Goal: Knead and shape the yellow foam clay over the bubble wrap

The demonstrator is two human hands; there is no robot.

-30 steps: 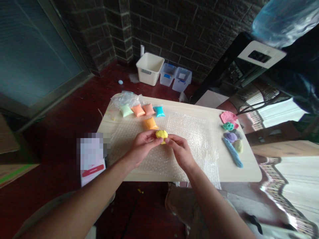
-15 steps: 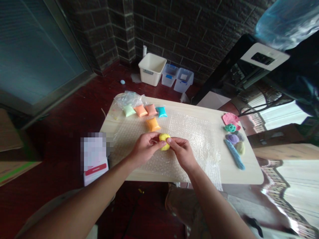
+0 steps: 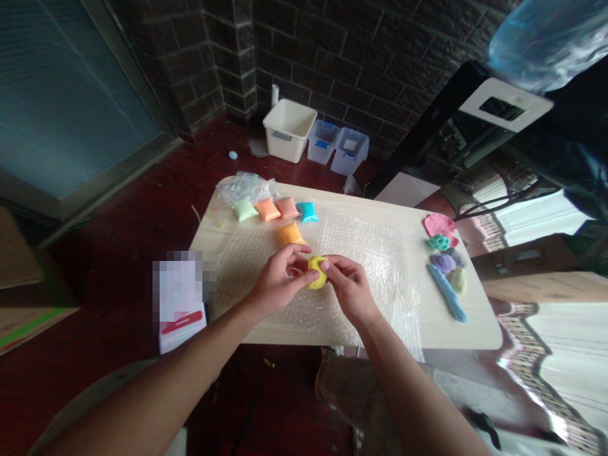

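A yellow lump of clay (image 3: 316,271) is held between both hands above a sheet of bubble wrap (image 3: 346,266) on a pale wooden table (image 3: 456,329). My left hand (image 3: 280,278) pinches its left side with curled fingers. Closed round the lump's right side is my right hand (image 3: 349,288). Just behind the hands lies an orange clay packet (image 3: 289,233).
Green, orange, peach and blue clay packets (image 3: 275,209) lie in a row at the table's far left by a clear bag (image 3: 240,187). Shaped clay pieces (image 3: 444,259) sit at the right end. Plastic bins (image 3: 313,136) stand on the floor by the brick wall.
Both hands have worked the yellow lump, turning and squeezing it; it now sits slightly lower and more upright between the fingers. The view shifted a little.
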